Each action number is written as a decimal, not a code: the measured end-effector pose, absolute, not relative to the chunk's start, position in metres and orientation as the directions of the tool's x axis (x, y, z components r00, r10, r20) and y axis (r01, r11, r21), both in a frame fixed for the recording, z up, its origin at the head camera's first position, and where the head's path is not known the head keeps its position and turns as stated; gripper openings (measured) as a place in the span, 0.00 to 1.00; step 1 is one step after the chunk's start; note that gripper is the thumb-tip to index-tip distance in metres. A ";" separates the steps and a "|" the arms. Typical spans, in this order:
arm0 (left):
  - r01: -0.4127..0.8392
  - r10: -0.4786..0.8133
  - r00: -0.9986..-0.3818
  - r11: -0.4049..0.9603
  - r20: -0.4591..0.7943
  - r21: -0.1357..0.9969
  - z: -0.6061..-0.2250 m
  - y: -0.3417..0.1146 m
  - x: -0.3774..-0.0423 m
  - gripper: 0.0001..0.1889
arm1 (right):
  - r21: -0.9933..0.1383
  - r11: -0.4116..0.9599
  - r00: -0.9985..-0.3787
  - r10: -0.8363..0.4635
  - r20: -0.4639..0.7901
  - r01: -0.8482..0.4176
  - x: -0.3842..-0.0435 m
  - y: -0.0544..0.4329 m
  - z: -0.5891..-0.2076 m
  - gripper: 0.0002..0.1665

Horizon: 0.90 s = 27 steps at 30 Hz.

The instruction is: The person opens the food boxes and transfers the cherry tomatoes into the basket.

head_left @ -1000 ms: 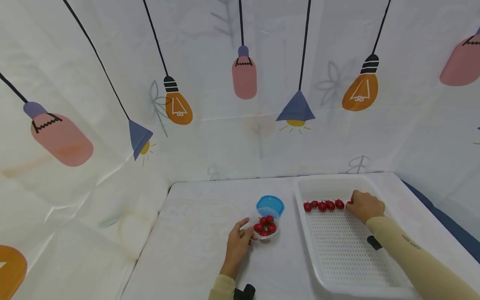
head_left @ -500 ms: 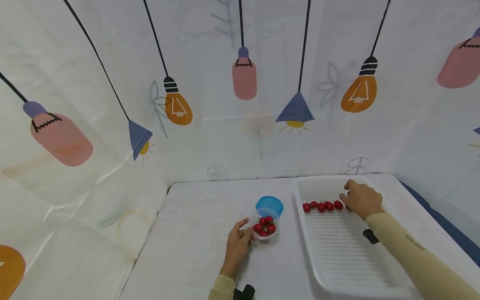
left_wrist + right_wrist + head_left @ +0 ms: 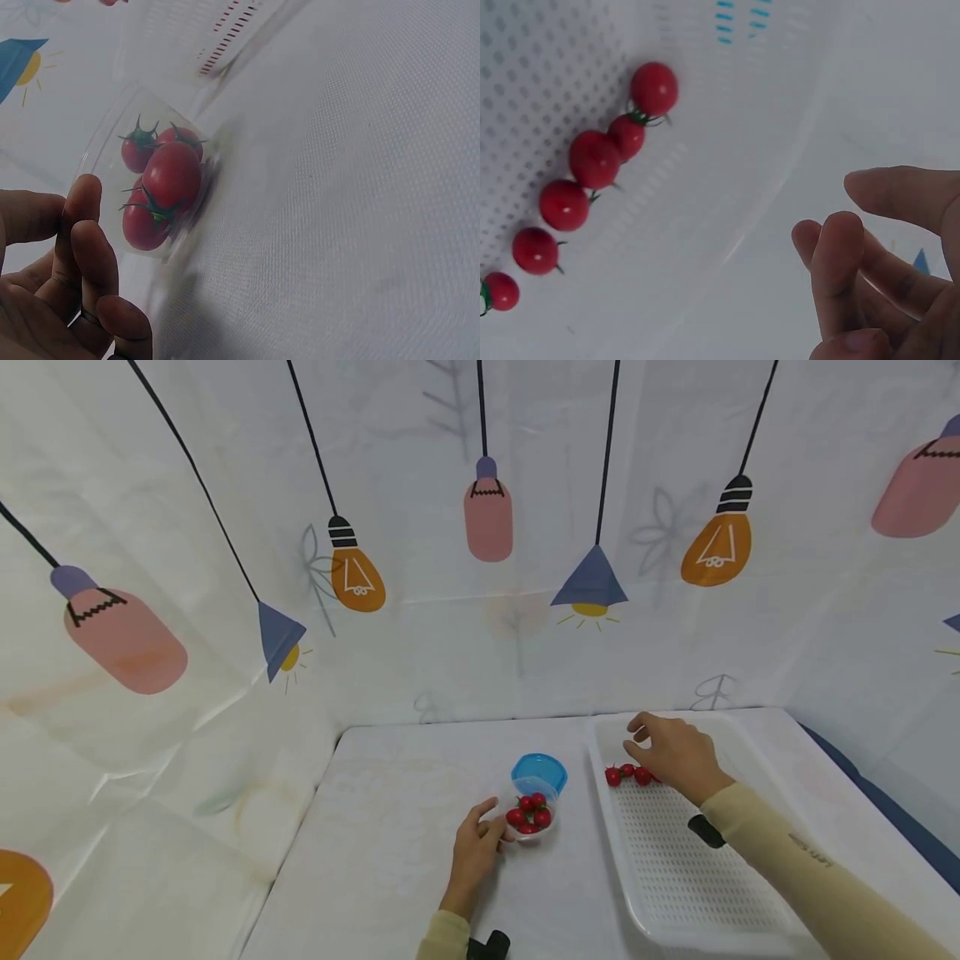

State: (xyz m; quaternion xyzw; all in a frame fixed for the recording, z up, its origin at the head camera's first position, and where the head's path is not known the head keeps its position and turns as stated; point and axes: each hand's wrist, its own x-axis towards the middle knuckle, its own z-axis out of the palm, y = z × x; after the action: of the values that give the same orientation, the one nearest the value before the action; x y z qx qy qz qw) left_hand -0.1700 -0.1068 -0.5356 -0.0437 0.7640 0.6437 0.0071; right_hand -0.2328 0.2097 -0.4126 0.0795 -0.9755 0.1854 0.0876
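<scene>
Table [image 3: 375, 877]; white tray [image 3: 628, 893] by far edge, roomy mesh floor [image 3: 686, 877] toward near rim. Right hand [image 3: 678, 756] above, fingers loosely bent, nothing held. Left hand [image 3: 476, 853] relaxed, touching clear tub [image 3: 109, 159]. 6 tomatoes [image 3: 594, 159] in tray, 5 visible in tub.

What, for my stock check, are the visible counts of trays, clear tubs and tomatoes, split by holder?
Tray: 1
Clear tub: 1
Tray tomatoes: 6
Tub tomatoes: 5 visible; others could be hidden
Total: 13 visible
</scene>
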 end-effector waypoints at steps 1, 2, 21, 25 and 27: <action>-0.082 -0.057 -0.996 0.169 -0.074 0.982 -0.536 -0.107 -0.170 0.23 | -0.352 0.915 -0.970 -0.133 0.203 -0.199 -0.231 0.204 -0.411 0.19; -0.086 -0.057 -0.995 0.169 -0.077 0.982 -0.536 -0.107 -0.170 0.23 | -0.354 0.911 -0.968 -0.144 0.206 -0.211 -0.229 0.199 -0.408 0.19; -0.052 -0.040 -0.998 0.159 -0.046 0.986 -0.540 -0.111 -0.174 0.22 | -0.319 0.854 -0.910 -0.406 0.086 -0.411 -0.218 0.099 -0.403 0.16; -0.036 -0.038 -0.999 0.135 -0.031 0.990 -0.539 -0.111 -0.173 0.23 | -0.308 0.847 -0.894 -0.448 0.022 -0.433 -0.217 0.085 -0.412 0.14; -0.022 -0.034 -0.999 0.128 -0.017 0.992 -0.538 -0.111 -0.172 0.23 | -0.302 0.847 -0.889 -0.458 0.004 -0.438 -0.216 0.080 -0.417 0.13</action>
State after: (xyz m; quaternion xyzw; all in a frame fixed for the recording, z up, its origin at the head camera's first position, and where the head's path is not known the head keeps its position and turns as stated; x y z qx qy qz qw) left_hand -0.1719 -0.1110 -0.5382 -0.0184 0.7510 0.6600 -0.0046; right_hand -0.2165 0.0802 -0.4173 0.2333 -0.9604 0.1487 -0.0341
